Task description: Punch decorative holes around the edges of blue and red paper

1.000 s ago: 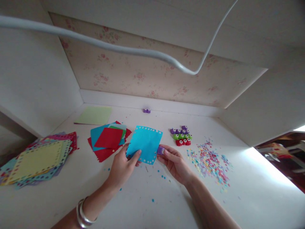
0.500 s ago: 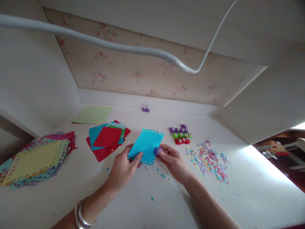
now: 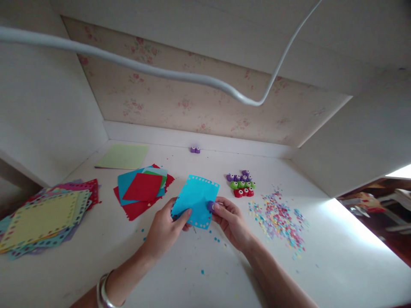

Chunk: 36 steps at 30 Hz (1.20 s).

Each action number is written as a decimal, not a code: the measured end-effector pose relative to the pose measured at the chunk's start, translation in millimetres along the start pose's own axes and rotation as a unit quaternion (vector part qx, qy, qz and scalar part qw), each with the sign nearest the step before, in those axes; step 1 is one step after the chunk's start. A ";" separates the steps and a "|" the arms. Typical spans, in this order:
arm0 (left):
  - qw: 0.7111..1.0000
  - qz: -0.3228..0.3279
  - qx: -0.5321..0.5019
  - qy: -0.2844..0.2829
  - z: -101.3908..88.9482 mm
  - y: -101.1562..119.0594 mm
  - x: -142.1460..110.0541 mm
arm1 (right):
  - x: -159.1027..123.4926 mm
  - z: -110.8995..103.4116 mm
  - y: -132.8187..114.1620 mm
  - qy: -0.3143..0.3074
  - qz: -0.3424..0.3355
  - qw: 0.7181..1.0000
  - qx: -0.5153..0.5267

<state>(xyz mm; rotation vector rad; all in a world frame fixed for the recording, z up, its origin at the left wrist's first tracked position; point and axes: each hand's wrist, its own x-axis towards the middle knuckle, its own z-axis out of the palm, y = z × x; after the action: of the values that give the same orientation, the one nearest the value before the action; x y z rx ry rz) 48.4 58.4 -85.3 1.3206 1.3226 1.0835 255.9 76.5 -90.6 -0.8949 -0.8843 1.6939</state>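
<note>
My left hand (image 3: 170, 226) pinches the lower left of a bright blue sheet of paper (image 3: 199, 199), its thumb lying on top. Small punched holes run along the sheet's top and bottom edges. At the sheet's right edge my right hand (image 3: 231, 220) is closed on a small purple craft punch (image 3: 212, 207), with the thumb pressed on its white button. The punch sits over the paper's edge. Both hands are just above the white table, where a few blue paper bits (image 3: 216, 239) are scattered below the sheet.
Several purple, green and red punches (image 3: 242, 185) stand to the right, beside a spread of confetti (image 3: 284, 218). Two purple punches (image 3: 195, 150) are at the back. Coloured paper (image 3: 143, 187), pale green sheets (image 3: 123, 155) and a punched-paper pile (image 3: 45, 218) lie left. A white cable (image 3: 180, 76) crosses above.
The view has shifted slightly. My hands still hold the blue paper and the purple punch at the sheet's right edge, with little other movement.
</note>
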 end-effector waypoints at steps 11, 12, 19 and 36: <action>1.000 -0.013 -0.025 -0.007 1.8 -2.5 1.4 | 0.3 1.1 0.3 -0.022 -0.010 1.000 -0.009; 1.000 -0.013 -0.026 -0.007 1.9 -2.8 1.5 | 0.0 1.1 0.4 -0.020 -0.012 1.000 -0.009; 0.999 -0.019 -0.040 -0.021 2.7 -2.2 -0.6 | -0.1 2.7 2.6 0.015 -0.035 0.998 -0.044; 0.997 -0.022 -0.057 0.038 1.6 1.1 -0.2 | 0.4 1.0 -3.8 0.046 -0.034 0.998 -0.008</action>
<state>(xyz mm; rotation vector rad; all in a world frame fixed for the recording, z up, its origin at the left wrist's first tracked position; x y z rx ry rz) 50.1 58.2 -84.5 1.1715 1.3178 1.1713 256.5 77.6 -86.9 -0.9353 -0.8588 1.5766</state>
